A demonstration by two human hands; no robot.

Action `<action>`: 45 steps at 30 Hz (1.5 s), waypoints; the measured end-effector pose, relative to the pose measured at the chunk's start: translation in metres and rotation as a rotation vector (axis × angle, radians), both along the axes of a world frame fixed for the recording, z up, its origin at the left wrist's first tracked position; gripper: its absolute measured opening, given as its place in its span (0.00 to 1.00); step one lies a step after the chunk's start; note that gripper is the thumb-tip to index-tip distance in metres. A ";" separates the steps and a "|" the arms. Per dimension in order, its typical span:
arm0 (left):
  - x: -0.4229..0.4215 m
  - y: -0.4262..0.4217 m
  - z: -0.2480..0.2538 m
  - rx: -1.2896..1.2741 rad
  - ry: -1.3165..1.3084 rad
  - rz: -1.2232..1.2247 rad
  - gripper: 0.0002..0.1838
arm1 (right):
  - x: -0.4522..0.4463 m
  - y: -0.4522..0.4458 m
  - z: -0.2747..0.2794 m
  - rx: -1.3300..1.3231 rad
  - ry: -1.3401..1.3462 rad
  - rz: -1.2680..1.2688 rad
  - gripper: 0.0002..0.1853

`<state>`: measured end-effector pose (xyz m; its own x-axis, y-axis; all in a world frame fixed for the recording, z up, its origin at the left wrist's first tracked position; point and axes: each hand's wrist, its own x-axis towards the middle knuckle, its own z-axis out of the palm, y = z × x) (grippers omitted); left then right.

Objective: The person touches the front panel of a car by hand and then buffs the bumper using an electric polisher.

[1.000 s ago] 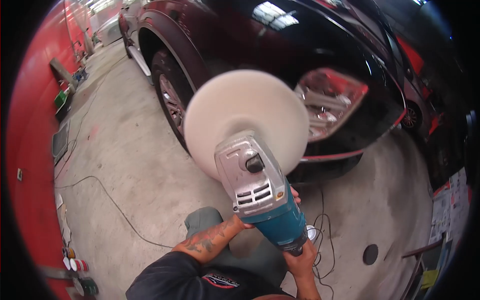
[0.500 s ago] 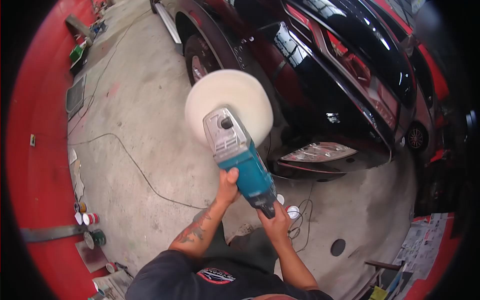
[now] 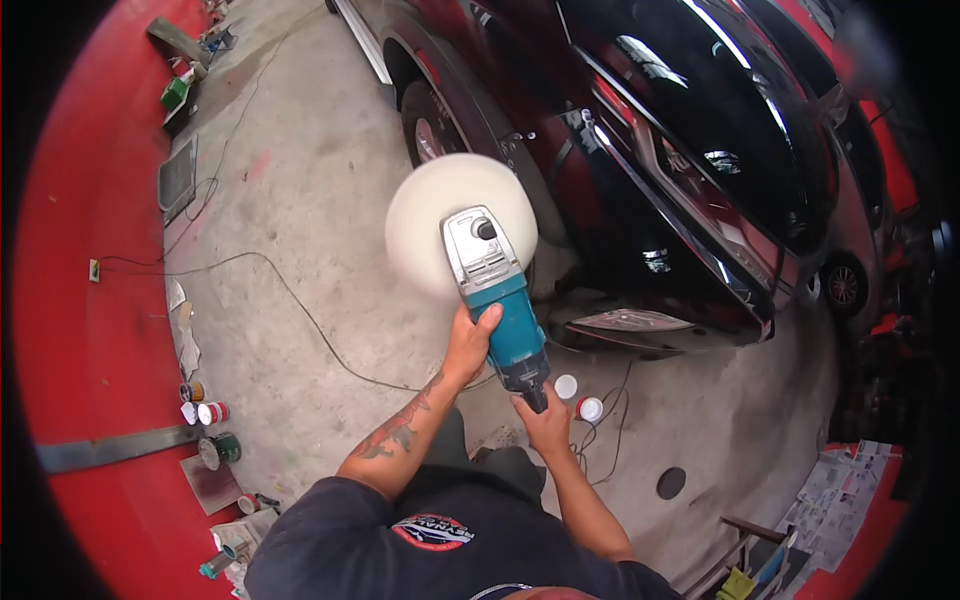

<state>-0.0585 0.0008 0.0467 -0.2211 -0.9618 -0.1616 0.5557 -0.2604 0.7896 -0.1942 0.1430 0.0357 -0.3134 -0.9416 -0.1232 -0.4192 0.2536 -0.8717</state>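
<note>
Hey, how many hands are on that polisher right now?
2: the left hand is at the teal body of the polisher, and the right hand is at its dark rear end. No other hands show.

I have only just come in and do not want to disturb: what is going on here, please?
A person in a dark shirt holds a teal and silver power tool. The left hand grips its teal body, and the right hand holds its black rear end. The round, pale pad is at the far end, beside a dark car in this view; whether they touch, I cannot tell. A cable lies on the floor.
</note>
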 end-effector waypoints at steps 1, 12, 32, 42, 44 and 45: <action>0.004 -0.005 0.001 0.011 -0.015 -0.009 0.31 | 0.006 -0.003 0.002 0.006 -0.018 -0.013 0.23; 0.033 -0.030 0.015 0.041 -0.088 -0.198 0.35 | 0.042 -0.012 0.040 0.119 0.052 -0.122 0.21; 0.043 -0.044 0.025 0.027 -0.084 -0.213 0.32 | 0.039 -0.031 0.050 0.208 -0.146 -0.080 0.31; 0.042 -0.054 0.047 0.001 -0.065 -0.173 0.30 | 0.046 -0.050 0.079 0.264 -0.015 -0.102 0.26; 0.040 -0.054 0.047 0.001 -0.063 -0.185 0.29 | 0.046 -0.047 0.077 0.231 0.008 -0.123 0.25; 0.042 -0.053 0.050 -0.018 -0.067 -0.204 0.29 | 0.047 -0.043 0.074 0.191 0.034 -0.130 0.25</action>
